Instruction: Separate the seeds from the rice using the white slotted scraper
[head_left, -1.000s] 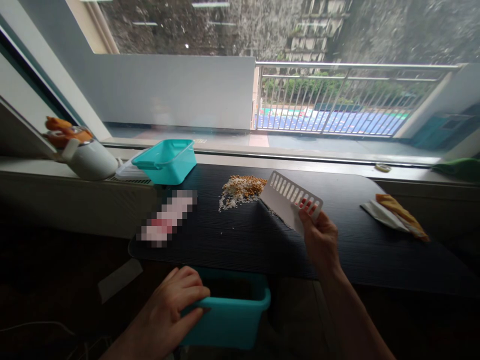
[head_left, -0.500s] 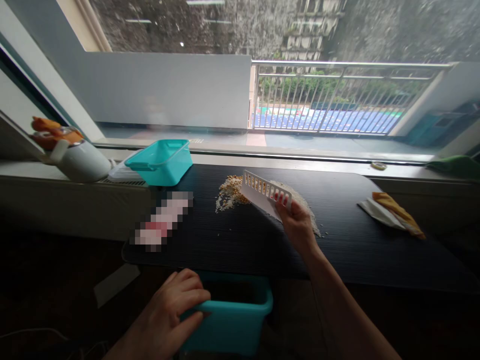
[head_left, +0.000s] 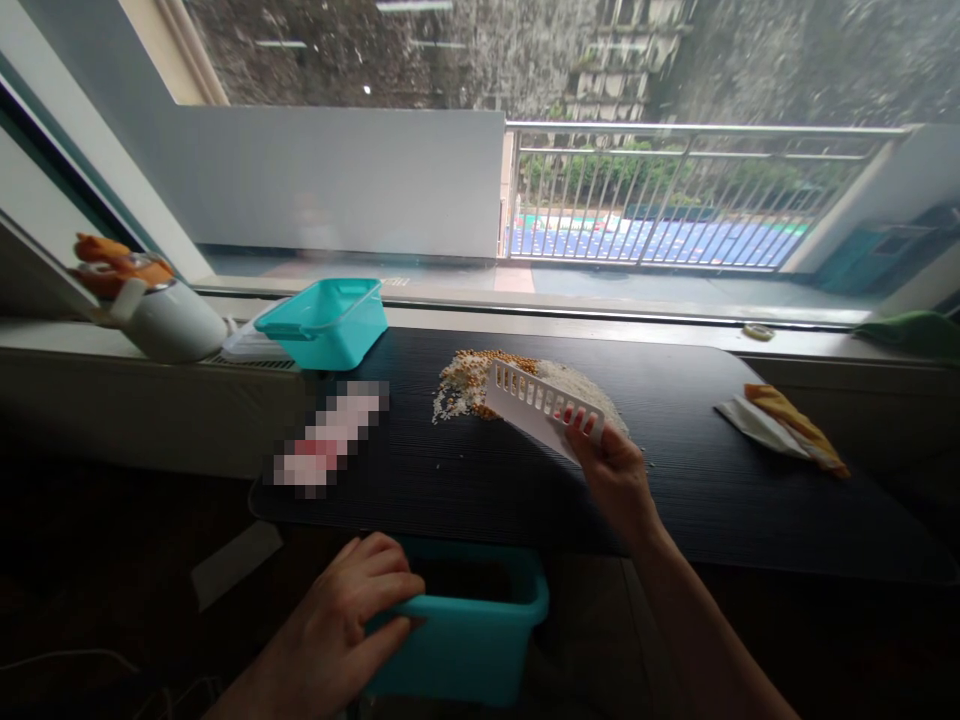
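Observation:
My right hand [head_left: 619, 480] is closed on one end of a white plastic panel [head_left: 529, 415] with a row of slots along its upper edge. The panel is tilted over the black table, its far end at a pile of yellow kernels [head_left: 480, 362] and white grains [head_left: 577, 382]. Part of the pile is hidden behind it. Below the table's front edge, my left hand [head_left: 360, 605] grips the rim of a turquoise bin [head_left: 465, 645], fingers over the edge and thumb outside. The bin's inside is dark.
A second turquoise container [head_left: 330, 325] stands at the table's back left, beside a white jar [head_left: 176, 320] on the sill. A blurred-out pink item [head_left: 330, 440] lies on the left of the table [head_left: 480, 505]. A yellow and white packet [head_left: 787, 425] lies right. Behind is a window.
My right hand has moved the panel slightly right and toward me, showing more yellow kernels behind it. My left hand keeps its grip on the bin's rim.

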